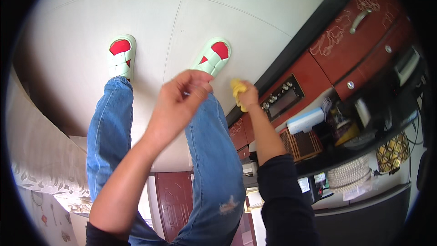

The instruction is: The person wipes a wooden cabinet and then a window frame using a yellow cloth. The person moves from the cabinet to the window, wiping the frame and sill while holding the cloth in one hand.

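Observation:
My right hand (249, 96) is shut on a crumpled yellow cloth (238, 90), beside the black-framed control panel (283, 97) set in the red cabinet front. My left hand (184, 99) is raised in the middle of the view, over my jeans (208, 126) and near one pale green slipper (213, 56). Its fingers are curled with the thumb close to the fingertips; blur hides whether something small is between them. The other slipper (122, 56) stands on the pale tiled floor (150, 17).
Red cabinets (341, 41) with metal handles run along the right. On the black countertop (307, 167) stand a blue and white packet (305, 120), a brown slatted rack (300, 145) and a woven rope basket (350, 174). A light cloth-covered piece of furniture (44, 150) is at the left.

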`<state>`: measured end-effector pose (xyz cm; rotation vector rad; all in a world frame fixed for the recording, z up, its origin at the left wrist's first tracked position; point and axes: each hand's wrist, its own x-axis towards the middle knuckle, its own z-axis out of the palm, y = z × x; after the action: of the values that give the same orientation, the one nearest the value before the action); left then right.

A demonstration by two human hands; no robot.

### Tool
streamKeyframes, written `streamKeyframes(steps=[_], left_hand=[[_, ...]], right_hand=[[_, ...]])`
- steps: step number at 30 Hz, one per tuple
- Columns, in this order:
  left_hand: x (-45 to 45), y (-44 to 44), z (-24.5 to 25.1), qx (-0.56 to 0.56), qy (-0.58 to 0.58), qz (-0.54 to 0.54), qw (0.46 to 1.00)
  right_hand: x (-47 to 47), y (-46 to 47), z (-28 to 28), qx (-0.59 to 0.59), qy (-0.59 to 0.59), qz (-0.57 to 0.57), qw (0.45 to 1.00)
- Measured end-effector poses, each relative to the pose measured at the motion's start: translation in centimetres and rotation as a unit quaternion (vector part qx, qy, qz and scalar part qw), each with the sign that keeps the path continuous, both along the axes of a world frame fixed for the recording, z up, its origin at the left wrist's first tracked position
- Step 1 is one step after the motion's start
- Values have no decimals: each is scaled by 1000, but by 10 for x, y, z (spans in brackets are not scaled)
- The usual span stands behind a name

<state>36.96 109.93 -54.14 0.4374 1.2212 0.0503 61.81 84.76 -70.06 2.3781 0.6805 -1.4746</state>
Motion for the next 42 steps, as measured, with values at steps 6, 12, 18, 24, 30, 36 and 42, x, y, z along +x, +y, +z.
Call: streamKeyframes(steps=[6,12,18,24,30,36,42], left_hand=[[-27,-14,31,-21,40,53,998],[-32,-6,108,-11,25,38,999],[-45,48,181,79,33,49,995],[-24,124,262,262,60,44,962],[41,194,281,496,105,-73,859],[105,226,262,416,88,-62,903],[160,269,247,241,12,79,967]], right_hand=[[37,112,105,54,218,-643,732],[12,155,205,106,315,-678,656],[-13,209,291,139,300,-646,688],[-25,287,370,229,496,-586,599],[-31,354,393,244,480,-566,625],[22,390,389,222,509,-567,609],[86,421,394,179,386,-639,641]])
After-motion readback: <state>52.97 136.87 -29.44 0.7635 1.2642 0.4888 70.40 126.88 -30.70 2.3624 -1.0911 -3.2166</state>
